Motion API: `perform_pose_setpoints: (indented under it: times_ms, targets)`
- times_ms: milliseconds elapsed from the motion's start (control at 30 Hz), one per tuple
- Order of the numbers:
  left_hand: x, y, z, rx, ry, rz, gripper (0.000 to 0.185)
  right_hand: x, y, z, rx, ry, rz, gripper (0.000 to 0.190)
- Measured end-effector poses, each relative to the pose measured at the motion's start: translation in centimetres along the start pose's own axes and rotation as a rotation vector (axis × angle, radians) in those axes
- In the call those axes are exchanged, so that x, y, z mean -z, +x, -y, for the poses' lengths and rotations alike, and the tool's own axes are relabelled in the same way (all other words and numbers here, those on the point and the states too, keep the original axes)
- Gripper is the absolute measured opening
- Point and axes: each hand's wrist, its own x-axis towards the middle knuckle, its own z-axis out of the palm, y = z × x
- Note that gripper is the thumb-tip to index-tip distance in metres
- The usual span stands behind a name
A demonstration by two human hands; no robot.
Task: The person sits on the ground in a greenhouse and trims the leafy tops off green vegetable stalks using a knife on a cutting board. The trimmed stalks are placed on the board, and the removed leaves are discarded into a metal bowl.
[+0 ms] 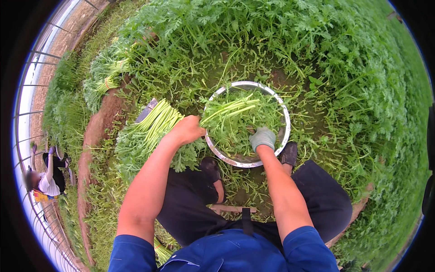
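Observation:
In front of me stands a round basin with a pale metal rim (287, 119), holding loose leafy greens (234, 125) with several pale green stems (234, 108) on top. My left hand (188, 129), bare, is at the basin's left rim with its fingers curled at the ends of some greens; whether it grips them is unclear. A pile of cut leafy stems (158, 120) lies left of it, on a flat dark board (146, 110). My right hand (263, 138), in a grey-green glove, reaches into the basin at its right side, its fingertips partly hidden among the leaves.
Banded bundles of greens (108, 82) lie at the upper left, another bundle (162, 251) beside my left hip. Tall leafy plants (357, 68) grow ahead and to the right. A bare soil strip (89, 159) runs at left; beyond it a person (49, 176) sits near the greenhouse wall.

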Motion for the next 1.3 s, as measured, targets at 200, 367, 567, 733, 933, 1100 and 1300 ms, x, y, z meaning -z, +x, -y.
perform_pose_setpoints:
  times_ms: [200, 367, 567, 733, 933, 1100, 1300]
  targets:
    - [0.0, 0.7, 1.1, 0.003, -0.379, 0.045, 0.045, 3.5, -2.5, -1.0, -0.097, 0.199, 0.141, 0.052]
    - [0.0, 0.4, 1.3, 0.052, -0.357, 0.052, 0.046, 2.7, -3.3, -2.8, 0.057, 0.351, 0.171, 0.057]
    - [0.2, 0.6, 1.1, 0.071, -0.349, 0.038, 0.043, 2.1, -3.4, -4.8, 0.042, 0.513, 0.335, 0.058]
    - [0.0, 0.7, 1.4, 0.019, -0.207, -0.033, 0.044, 4.2, -5.4, -3.1, 0.307, 0.339, 0.161, 0.05]
    - [0.9, -0.2, -0.6, -0.062, -0.135, 0.08, 0.044, 6.7, -7.6, 1.4, 0.671, 0.2, -0.167, 0.042]
    - [3.3, -2.4, -3.4, -0.163, 0.225, 0.212, 0.04, 8.4, -3.5, 0.7, 0.415, 0.153, -0.168, 0.046]
    - [5.3, -4.5, -3.2, -0.284, 0.795, -0.1, 0.021, 8.0, -1.1, -3.8, 0.158, 0.217, -0.1, 0.052]
